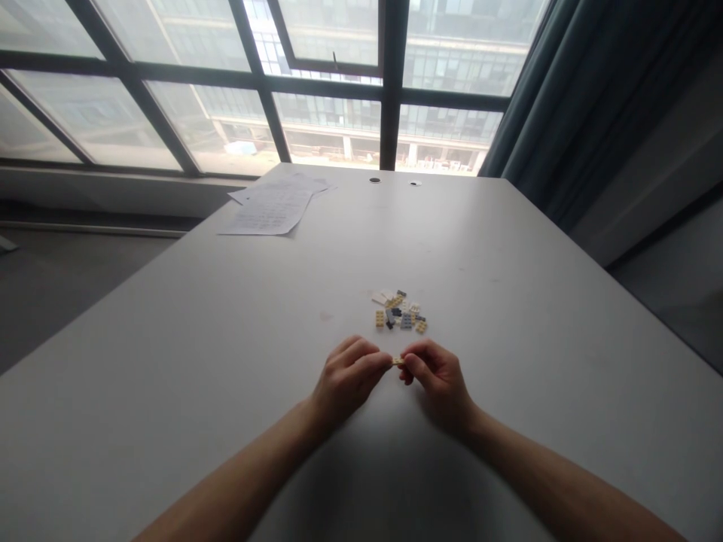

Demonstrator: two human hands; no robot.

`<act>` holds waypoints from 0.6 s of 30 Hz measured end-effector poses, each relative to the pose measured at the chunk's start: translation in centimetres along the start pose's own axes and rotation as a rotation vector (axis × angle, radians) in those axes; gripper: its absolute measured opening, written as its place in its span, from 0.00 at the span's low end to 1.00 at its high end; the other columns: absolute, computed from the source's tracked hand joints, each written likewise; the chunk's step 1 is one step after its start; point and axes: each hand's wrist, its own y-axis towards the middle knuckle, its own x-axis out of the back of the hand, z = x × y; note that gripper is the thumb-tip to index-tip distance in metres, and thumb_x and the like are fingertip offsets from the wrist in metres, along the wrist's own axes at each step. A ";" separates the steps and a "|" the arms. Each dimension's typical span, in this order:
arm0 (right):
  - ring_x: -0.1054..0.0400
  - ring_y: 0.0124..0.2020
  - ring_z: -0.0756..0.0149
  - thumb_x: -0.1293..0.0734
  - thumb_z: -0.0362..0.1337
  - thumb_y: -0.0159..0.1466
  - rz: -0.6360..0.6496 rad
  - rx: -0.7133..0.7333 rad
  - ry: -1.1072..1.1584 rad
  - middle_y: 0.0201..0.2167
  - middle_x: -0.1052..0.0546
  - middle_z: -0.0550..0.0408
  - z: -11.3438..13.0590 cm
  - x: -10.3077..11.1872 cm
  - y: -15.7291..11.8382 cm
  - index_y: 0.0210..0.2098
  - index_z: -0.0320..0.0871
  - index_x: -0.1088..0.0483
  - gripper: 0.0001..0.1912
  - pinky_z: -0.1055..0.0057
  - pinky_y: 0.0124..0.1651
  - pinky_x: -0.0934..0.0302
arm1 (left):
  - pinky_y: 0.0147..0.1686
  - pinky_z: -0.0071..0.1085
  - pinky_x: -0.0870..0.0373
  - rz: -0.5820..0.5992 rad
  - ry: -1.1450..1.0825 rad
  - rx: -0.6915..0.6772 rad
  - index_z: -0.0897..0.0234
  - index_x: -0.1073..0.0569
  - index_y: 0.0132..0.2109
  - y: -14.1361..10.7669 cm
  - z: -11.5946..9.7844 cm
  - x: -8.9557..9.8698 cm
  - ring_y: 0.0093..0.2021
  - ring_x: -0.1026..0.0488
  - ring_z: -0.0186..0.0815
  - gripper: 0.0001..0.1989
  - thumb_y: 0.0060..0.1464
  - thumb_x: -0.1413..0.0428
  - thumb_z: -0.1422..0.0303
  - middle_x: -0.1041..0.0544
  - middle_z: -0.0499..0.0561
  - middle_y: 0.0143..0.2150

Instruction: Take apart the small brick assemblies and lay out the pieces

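Between my two hands is a small tan toy brick (398, 360), pinched at both ends. My left hand (351, 374) grips its left end with thumb and fingers. On the other end, my right hand (437, 376) closes with thumb and forefinger, its other fingers curled below. Most of the brick is covered by my fingertips, so I cannot tell whether it is one piece or several joined. Just beyond my hands lies a loose pile of tan, white, grey and dark toy bricks, with a tan brick (379, 318) at its left and a grey brick (407, 321) near its front.
The bricks lie on a wide white table (197, 361). Printed sheets of paper (271, 205) rest at its far left edge. Two round cable holes, one dark (375, 181), sit near the far edge. Windows stand behind, and a dark curtain (565, 98) hangs at the right.
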 end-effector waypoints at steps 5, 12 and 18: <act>0.29 0.26 0.68 0.31 0.38 0.61 -0.048 0.037 -0.036 0.25 0.25 0.59 0.0 0.0 0.1 0.35 0.44 0.30 0.05 0.71 0.32 0.33 | 0.36 0.28 0.29 0.041 0.002 0.013 0.60 0.26 0.41 -0.3 0.4 -0.2 0.34 0.29 0.32 0.05 0.57 0.42 0.71 0.25 0.51 0.34; 0.27 0.28 0.66 0.30 0.37 0.61 -0.110 0.069 -0.060 0.27 0.24 0.57 -0.2 0.0 0.0 0.35 0.45 0.30 0.05 0.68 0.34 0.30 | 0.38 0.30 0.28 0.084 0.008 0.024 0.61 0.27 0.45 -0.2 0.4 -0.3 0.36 0.28 0.34 0.08 0.57 0.42 0.72 0.24 0.52 0.36; 0.26 0.34 0.65 0.30 0.34 0.60 -0.068 0.183 -0.163 0.32 0.23 0.55 0.0 0.0 -0.4 0.39 0.45 0.29 0.07 0.67 0.39 0.29 | 0.38 0.30 0.28 0.110 -0.019 0.032 0.61 0.28 0.45 0.0 0.4 -0.2 0.36 0.27 0.34 0.08 0.57 0.43 0.73 0.21 0.52 0.37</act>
